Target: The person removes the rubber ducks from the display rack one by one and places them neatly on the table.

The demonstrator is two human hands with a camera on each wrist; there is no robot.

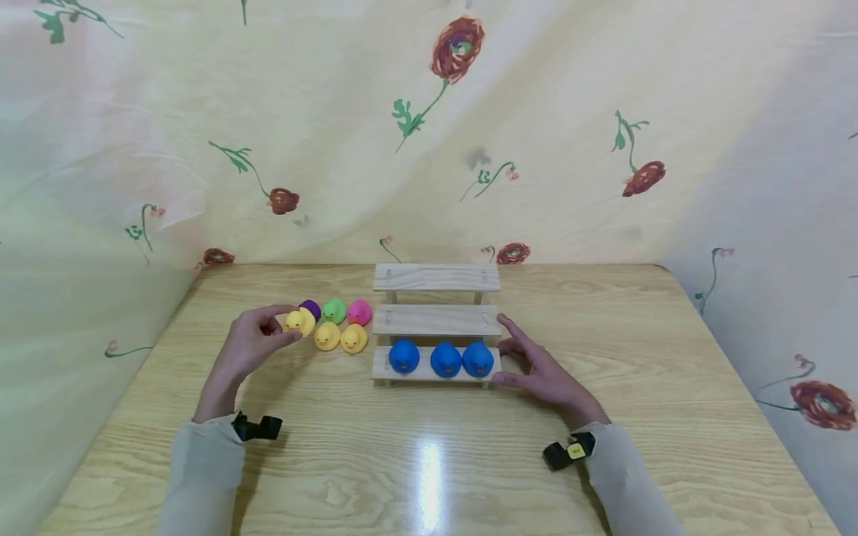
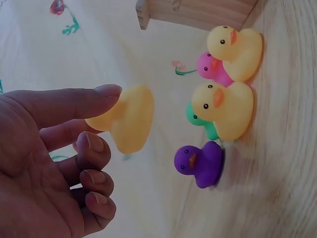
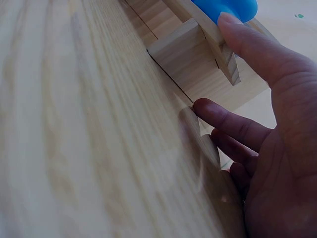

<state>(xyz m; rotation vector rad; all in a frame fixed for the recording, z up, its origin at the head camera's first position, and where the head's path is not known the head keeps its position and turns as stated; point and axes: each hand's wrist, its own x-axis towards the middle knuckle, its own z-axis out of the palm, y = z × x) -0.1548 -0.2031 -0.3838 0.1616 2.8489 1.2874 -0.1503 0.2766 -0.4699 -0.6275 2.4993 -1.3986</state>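
My left hand (image 1: 251,344) pinches a yellow rubber duck (image 2: 133,121) between thumb and fingers, raised above the table at the left. Beneath and beside it stand a purple duck (image 2: 200,166), a green duck (image 1: 333,311), a pink duck (image 1: 359,313) and two more yellow ducks (image 1: 327,336). A three-step wooden rack (image 1: 436,320) stands in the centre, three blue ducks (image 1: 445,360) on its lowest step. At the rack's right end is my right hand (image 1: 543,374), fingers extended, thumb at the lowest step's corner close to a blue duck and another fingertip low by the rack's leg.
The wood-grain table (image 1: 348,454) carries the rack near its back edge. A flower-printed cloth (image 1: 348,134) hangs behind and along both sides. Black wrist cameras (image 1: 258,427) are strapped over pale sleeves (image 1: 208,465).
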